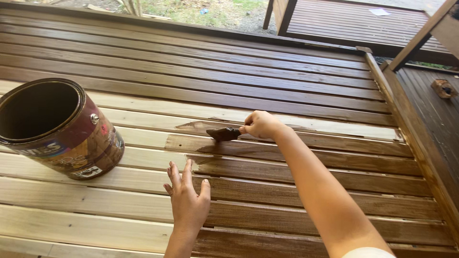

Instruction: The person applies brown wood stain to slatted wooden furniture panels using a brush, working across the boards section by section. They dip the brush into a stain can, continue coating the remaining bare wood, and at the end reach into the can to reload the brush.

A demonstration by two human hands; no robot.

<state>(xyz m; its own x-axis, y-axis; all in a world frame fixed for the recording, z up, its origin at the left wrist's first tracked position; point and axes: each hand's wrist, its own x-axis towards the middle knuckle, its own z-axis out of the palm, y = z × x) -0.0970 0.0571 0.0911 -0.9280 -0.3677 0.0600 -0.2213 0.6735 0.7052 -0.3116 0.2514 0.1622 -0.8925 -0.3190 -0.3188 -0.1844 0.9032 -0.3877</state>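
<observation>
My right hand (260,125) grips a small dark brush (224,134) whose bristles press on a slat of the wooden slatted frame (143,110). Wet brown stain covers the slats to the right of the brush; the slats to its left are pale bare wood. My left hand (187,200) lies flat on the slats nearer me, fingers spread, holding nothing. An opened, stain-smeared paint can (57,126) stands tilted on the pale slats at the left, about a hand's width from my left hand.
The far slats are dark brown with stain. A raised wooden side rail (411,129) runs along the right edge. Another slatted piece (358,21) lies beyond, with a white scrap of paper (380,12) on it. A small wooden block (443,88) sits at far right.
</observation>
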